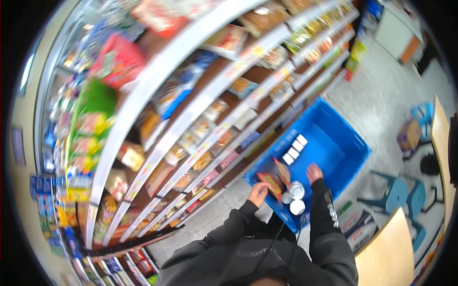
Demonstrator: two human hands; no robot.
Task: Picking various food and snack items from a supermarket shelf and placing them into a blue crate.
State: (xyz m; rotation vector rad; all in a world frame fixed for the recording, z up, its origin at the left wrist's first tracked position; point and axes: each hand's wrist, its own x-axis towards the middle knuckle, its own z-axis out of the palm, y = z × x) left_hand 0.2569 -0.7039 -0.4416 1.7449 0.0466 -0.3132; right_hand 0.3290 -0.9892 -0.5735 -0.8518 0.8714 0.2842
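Observation:
A blue plastic crate (pixel 350 164) stands on the floor in front of me. My left hand (pixel 259 194) is at its near left rim, with curled fingers closed on the edge of a red packet (pixel 271 185). Beside it a second red-and-brown packet (pixel 282 171) leans in the crate. Two cans with pale tops, an upper can (pixel 296 190) and a lower can (pixel 297 207), stand in the near corner with a smaller round item (pixel 286 198). My right hand (pixel 314 173) is over the crate, fingers apart and holding nothing. White rectangles (pixel 295 149) line the crate's left inner side.
Store shelves (pixel 224 102) packed with bagged goods run along the left, close to the crate. Teal stools (pixel 396 193) and a light wooden tabletop (pixel 389 248) stand to the right. Boxes (pixel 358 226) lie beside my right arm. A counter (pixel 398 33) is at the far right.

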